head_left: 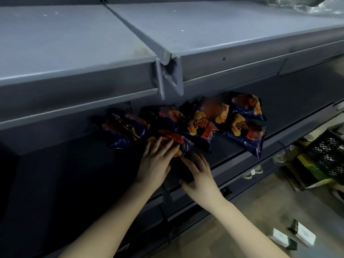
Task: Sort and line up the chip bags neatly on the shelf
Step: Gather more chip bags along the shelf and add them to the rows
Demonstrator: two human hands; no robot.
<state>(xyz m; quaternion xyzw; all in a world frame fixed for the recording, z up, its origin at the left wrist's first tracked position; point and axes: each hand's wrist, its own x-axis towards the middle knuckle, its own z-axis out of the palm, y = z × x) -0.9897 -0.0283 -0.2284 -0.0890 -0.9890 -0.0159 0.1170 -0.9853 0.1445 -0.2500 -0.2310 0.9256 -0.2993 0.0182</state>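
Several dark blue chip bags with orange print lie in a loose row on the grey middle shelf [65,174]. One bag [121,129] is at the left, two [202,123] in the middle, and one [247,127] overhangs the shelf edge at the right. A front bag [178,142] lies nearest me. My left hand [156,161] rests on its left part with fingers spread flat. My right hand [199,175] touches its near right end with fingers extended; whether the thumb hooks under is hidden.
The grey upper shelf [74,43] juts out above the bags, with a bracket [171,71] at its joint. Crumpled plastic wrap [316,6] lies top right. On the floor at the right stand a black crate [329,155], cardboard boxes [307,175] and small white boxes [294,237].
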